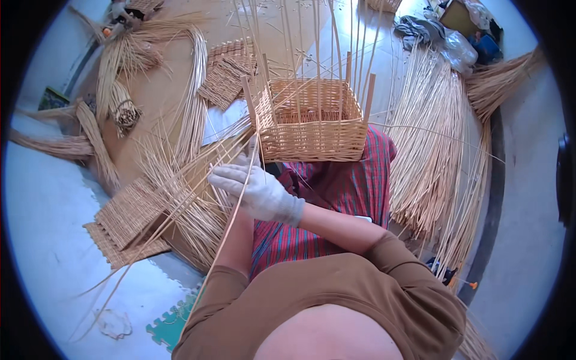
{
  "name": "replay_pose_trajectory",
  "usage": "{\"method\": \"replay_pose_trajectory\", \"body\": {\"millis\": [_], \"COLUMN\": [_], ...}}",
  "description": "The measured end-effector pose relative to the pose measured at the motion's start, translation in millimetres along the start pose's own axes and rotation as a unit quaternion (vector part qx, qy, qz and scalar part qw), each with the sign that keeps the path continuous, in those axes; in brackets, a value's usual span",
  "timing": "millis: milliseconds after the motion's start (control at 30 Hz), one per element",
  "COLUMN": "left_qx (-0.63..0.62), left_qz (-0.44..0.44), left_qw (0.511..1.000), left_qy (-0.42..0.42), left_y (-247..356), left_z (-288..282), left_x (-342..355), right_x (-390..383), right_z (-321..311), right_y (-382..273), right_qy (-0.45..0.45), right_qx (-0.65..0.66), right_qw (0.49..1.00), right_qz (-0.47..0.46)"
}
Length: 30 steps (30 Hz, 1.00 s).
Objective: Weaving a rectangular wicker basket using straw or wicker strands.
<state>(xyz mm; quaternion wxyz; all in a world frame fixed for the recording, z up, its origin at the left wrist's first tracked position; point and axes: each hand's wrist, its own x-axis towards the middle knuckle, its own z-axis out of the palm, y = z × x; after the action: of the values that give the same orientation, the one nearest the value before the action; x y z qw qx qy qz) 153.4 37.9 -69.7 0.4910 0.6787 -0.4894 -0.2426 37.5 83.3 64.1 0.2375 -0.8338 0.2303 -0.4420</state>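
Note:
A square wicker basket (pixel 312 141) with long upright rods sits on my lap, over red striped cloth (pixel 336 198). Just below its left corner, my right hand (pixel 249 189), in a pale glove, reaches across with straight fingers pressed together beside a long cane strand (pixel 223 240); what they grip is hidden. Behind it, my left hand (pixel 246 155), also gloved, is mostly covered, so its grip is unclear. Loose canes run out from around both hands toward the lower left.
Bundled canes (pixel 429 150) lie to the right, more cane bundles (pixel 123 108) to the upper left. Woven panels (pixel 129 213) lie at lower left, other woven pieces (pixel 222 81) behind the basket. Plastic bags (pixel 456 51) sit at upper right, a green foam mat (pixel 168 324) at lower left.

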Motion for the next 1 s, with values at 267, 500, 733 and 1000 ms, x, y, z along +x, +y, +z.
{"method": "replay_pose_trajectory", "body": {"millis": [267,500,733,1000], "left_qx": [-0.037,-0.283,-0.406,-0.155], "left_qz": [0.088,-0.036,-0.07,0.149], "left_qw": [0.98,0.958,0.911,0.974], "left_qy": [-0.175,-0.001,0.004,-0.073], "left_y": [127,59,100,82], "left_z": [-44,-23,41,33], "left_x": [-2,-17,-54,-38], "right_x": [-40,24,-52,-50], "right_z": [-53,-101,-110,-116], "right_y": [19,89,131,130], "right_qy": [-0.227,0.345,0.46,0.449], "right_qx": [-0.057,0.131,0.258,0.231], "right_qw": [0.97,0.924,0.803,0.797], "right_qz": [-0.062,0.097,0.276,0.332]}}
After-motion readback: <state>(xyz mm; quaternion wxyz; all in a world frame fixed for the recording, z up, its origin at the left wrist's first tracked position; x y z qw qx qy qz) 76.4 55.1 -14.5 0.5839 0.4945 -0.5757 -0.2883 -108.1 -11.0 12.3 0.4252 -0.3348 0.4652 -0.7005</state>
